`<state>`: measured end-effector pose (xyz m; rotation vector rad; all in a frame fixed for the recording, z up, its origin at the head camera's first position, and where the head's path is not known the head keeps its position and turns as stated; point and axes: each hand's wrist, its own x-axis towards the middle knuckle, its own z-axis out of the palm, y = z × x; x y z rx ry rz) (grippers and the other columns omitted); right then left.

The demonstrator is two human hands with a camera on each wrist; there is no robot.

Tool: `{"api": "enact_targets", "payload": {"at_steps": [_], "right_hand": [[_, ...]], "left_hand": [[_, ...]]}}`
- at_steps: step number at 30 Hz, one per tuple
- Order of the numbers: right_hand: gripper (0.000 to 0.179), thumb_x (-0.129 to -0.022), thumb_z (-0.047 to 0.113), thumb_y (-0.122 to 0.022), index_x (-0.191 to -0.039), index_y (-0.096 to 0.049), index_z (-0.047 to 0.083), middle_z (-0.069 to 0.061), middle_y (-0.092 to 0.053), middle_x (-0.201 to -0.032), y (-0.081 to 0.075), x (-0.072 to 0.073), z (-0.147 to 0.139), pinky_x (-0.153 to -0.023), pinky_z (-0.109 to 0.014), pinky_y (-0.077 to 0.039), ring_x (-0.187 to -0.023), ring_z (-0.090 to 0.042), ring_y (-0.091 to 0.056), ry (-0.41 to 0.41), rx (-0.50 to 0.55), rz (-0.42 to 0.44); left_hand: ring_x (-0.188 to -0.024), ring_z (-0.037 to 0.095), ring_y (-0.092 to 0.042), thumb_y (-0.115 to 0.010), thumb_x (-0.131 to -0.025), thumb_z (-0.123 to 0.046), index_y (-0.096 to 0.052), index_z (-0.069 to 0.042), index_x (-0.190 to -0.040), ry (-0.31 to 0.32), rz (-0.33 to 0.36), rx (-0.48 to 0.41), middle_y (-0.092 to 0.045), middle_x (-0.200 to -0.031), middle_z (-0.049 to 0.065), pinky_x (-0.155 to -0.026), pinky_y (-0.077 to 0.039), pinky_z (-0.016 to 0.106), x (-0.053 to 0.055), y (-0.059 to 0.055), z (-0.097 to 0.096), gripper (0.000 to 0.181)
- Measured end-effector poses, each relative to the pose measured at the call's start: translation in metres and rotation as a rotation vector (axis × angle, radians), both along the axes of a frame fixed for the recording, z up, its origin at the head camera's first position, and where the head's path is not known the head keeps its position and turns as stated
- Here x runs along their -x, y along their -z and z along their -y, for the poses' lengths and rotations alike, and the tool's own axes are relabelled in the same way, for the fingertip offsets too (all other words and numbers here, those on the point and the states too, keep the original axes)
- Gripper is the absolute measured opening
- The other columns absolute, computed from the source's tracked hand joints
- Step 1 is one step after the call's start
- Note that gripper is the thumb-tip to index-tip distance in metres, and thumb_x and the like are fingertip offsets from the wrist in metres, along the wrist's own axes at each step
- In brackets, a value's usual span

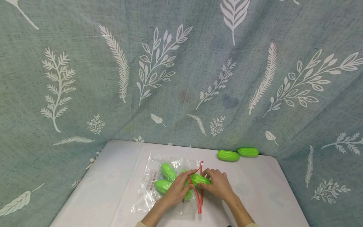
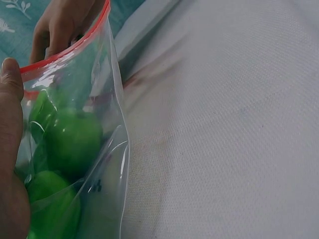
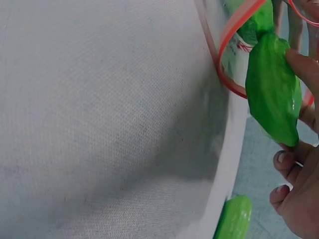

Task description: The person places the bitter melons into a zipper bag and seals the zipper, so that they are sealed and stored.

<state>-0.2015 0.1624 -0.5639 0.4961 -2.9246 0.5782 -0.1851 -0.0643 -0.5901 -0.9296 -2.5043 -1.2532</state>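
A clear zip bag (image 1: 143,197) with a red zip edge lies on the table, several green cucumbers (image 1: 168,172) inside it. My left hand (image 1: 176,190) grips the bag near its mouth; in the left wrist view its thumb (image 2: 11,74) is at the red edge. Between the thumb and fingers of my right hand (image 1: 217,183) is another cucumber (image 3: 271,89), its far end within the red-edged opening. The right wrist view shows that opening spread around it, with a bagged cucumber (image 3: 256,22) just beyond.
Two more cucumbers, one nearer (image 1: 228,155) and one farther right (image 1: 248,152), lie by the back edge of the white-covered table (image 1: 255,189). A grey-green curtain (image 1: 181,78) with white leaf prints hangs behind and along both sides.
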Motion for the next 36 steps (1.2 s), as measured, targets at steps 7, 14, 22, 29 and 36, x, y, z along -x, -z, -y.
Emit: {"api": "enact_targets", "payload": {"at_steps": [7,14,22,29,36], "right_hand": [[0.044,-0.076,0.059,-0.081,-0.104,-0.066,0.029,0.014,-0.063,-0.086,-0.0015,-0.0009,-0.0015,-0.067,-0.032,-0.036,-0.084,-0.011,-0.058,-0.031,0.01,-0.01],[0.044,-0.077,0.056,-0.081,-0.107,-0.067,0.027,0.012,-0.064,-0.09,-0.0036,-0.0017,-0.0029,-0.069,-0.033,-0.038,-0.089,-0.012,-0.058,-0.049,0.038,0.03],[0.043,-0.079,0.057,-0.079,-0.108,-0.067,0.028,0.012,-0.064,-0.091,-0.0027,-0.0011,-0.0031,-0.068,-0.033,-0.037,-0.088,-0.012,-0.058,-0.041,0.04,0.044],[0.042,-0.079,0.059,-0.077,-0.106,-0.067,0.028,0.014,-0.064,-0.088,-0.0005,-0.0005,-0.0009,-0.067,-0.033,-0.037,-0.085,-0.012,-0.059,-0.011,0.021,0.018],[0.043,-0.08,0.059,-0.077,-0.107,-0.067,0.027,0.014,-0.066,-0.086,-0.0014,-0.0012,0.0028,-0.067,-0.035,-0.038,-0.084,-0.013,-0.059,0.003,0.024,0.022]], "left_hand": [[-0.141,0.023,-0.045,-0.071,-0.091,-0.018,-0.042,-0.021,-0.152,0.003,-0.018,-0.013,-0.048,-0.153,-0.008,-0.12,-0.027,0.058,0.001,-0.0007,-0.0004,0.067],[-0.141,0.022,-0.045,-0.07,-0.091,-0.018,-0.041,-0.021,-0.152,0.002,-0.019,-0.011,-0.048,-0.153,-0.008,-0.119,-0.028,0.06,0.0001,-0.0015,-0.0003,0.068],[-0.141,0.022,-0.045,-0.07,-0.092,-0.019,-0.041,-0.02,-0.152,0.005,-0.013,-0.008,-0.048,-0.153,-0.007,-0.12,-0.027,0.059,0.0006,-0.0013,0.0,0.066],[-0.142,0.022,-0.043,-0.069,-0.093,-0.02,-0.041,-0.02,-0.152,0.011,-0.001,-0.011,-0.047,-0.154,-0.006,-0.12,-0.027,0.06,0.0011,-0.0011,0.0001,0.066],[-0.141,0.023,-0.044,-0.069,-0.093,-0.019,-0.042,-0.018,-0.152,0.005,-0.017,-0.01,-0.048,-0.153,-0.004,-0.118,-0.027,0.061,0.0013,-0.0001,0.0003,0.065]]}}
